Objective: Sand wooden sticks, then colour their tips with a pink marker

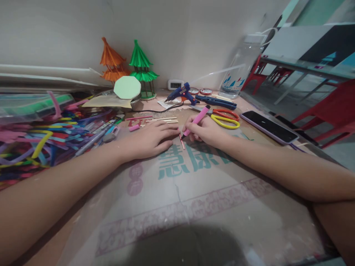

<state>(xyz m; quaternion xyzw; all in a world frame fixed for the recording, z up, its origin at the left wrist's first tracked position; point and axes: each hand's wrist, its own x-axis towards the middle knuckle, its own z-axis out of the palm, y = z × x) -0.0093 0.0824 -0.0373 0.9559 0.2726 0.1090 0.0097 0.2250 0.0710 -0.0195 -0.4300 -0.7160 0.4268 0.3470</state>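
Note:
My right hand (201,130) grips a pink marker (200,117), its tip down at a thin stick (182,142) that is partly pink. My left hand (151,139) lies palm down on the printed sheet (177,192), fingers extended, fingertips at the upper end of that stick. Just behind my left hand is a pink marker cap (134,128). Several plain sticks (166,120) and a pink stick (140,118) lie beyond it.
Colourful pipe cleaners (41,136) pile up at left. Orange (111,61) and green (142,66) pagoda models stand behind. A glue gun (183,94), blue pliers (217,102), scissors (225,120), a phone (269,127) and a bottle (235,70) are at the back and right.

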